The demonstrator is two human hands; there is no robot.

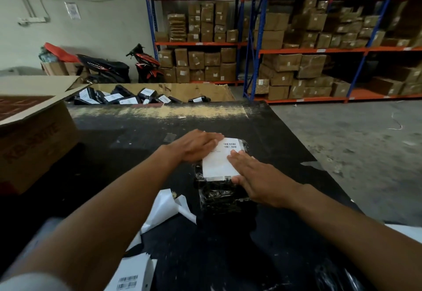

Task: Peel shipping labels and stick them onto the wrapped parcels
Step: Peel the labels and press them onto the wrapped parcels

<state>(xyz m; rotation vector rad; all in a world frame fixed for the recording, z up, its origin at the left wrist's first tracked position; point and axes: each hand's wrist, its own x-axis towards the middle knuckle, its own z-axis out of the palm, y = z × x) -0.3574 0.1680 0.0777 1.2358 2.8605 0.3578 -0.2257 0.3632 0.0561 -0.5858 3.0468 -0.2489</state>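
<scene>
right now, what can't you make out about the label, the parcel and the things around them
Head view only:
- Label: print too small and blurred; left hand and right hand cover its sides.
- Parcel: far end hidden under the label and hands.
- Cardboard box: cut off by the left edge, lettering blurred.
- Loose barcode sheet: cut off by the bottom edge.

One wide-angle camera rides on the person's head and faces forward and down over the scuffed black counter [285, 135]. It sits close: bare forearms [109, 211] enter from both lower corners, and the left hand [194, 145] and right hand [258, 179] lie near mid-frame. The upper half reaches orange-and-blue metal shelving racks [308, 50] far beyond.
</scene>
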